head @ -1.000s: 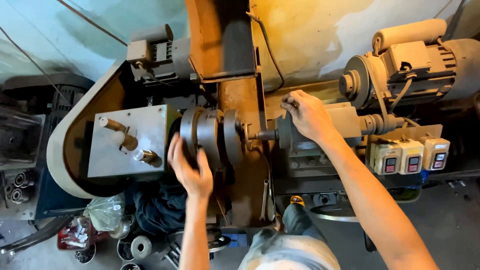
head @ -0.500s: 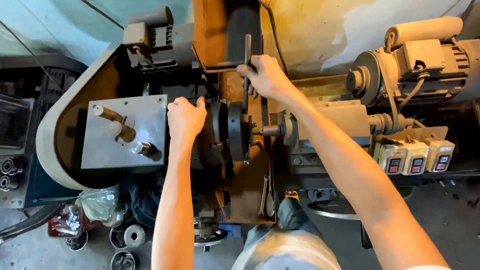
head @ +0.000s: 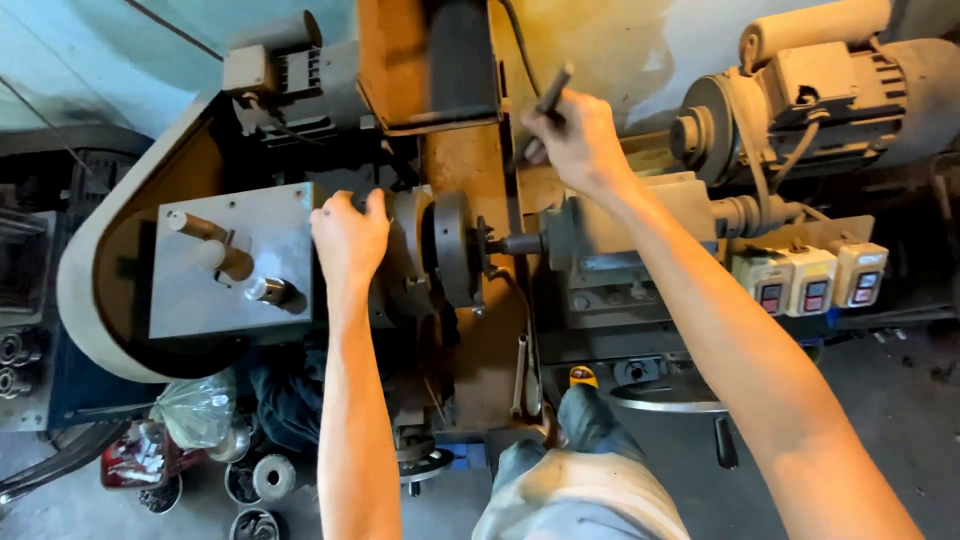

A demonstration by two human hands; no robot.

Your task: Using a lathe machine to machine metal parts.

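Left hand was up on the lathe chuck, fingers curled over its far-left edge, palm flat to the round body, so that grip was pressed onto the chuck, not spread. Chuck sat mid-frame, just right of the grey gearbox plate w/ its two stub levers. Right hand was further back & to the right, grip pinching a thin dark metal rod that poked up-left out of the fist, tilted, held above the rusty orange machine body. Couldn't tell what the rod's lower end touched, hand hid it. Right of the chuck, a short spindle ran into the grey housing. Far right: big dusty electric motor; below it, three cream switch boxes side by side. Near left, on the floor: clear plastic bag & loose metal rings. Person's knee at near centre.
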